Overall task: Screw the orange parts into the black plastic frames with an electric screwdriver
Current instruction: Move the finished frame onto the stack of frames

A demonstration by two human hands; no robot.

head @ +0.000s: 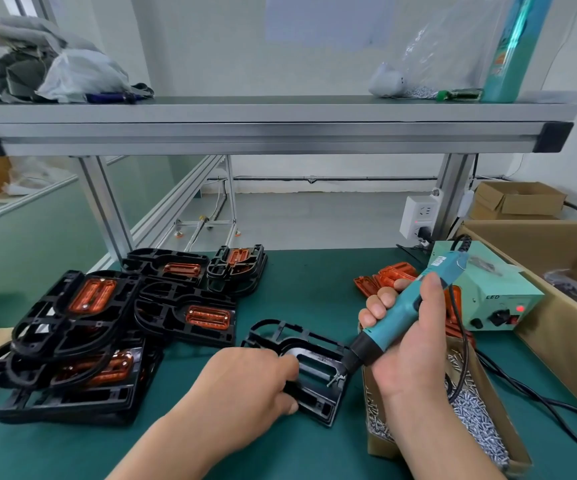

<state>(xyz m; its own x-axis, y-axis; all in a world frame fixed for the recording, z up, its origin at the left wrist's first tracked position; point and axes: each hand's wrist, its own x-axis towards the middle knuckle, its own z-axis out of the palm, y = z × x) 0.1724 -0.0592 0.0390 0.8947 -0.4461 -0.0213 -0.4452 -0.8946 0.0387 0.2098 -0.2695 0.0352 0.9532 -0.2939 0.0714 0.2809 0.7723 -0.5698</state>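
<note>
Left hand point(245, 382): gripping the near edge of the bare frame point(318, 367).
Screw point(337, 380): hanging askew over the frame's right rim, risking dropping or cross-threading.
Right hand point(410, 344): clamping the screwdriver point(396, 315) right of the frame.
Orange parts point(389, 277): lying beyond the frame.

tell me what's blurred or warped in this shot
Head view: wide-angle warp tilts the shelf posts; the plastic bags top left are smeared with blur; the left hand on the black frame looks soft; lighting is flat, shadows faint.
</note>
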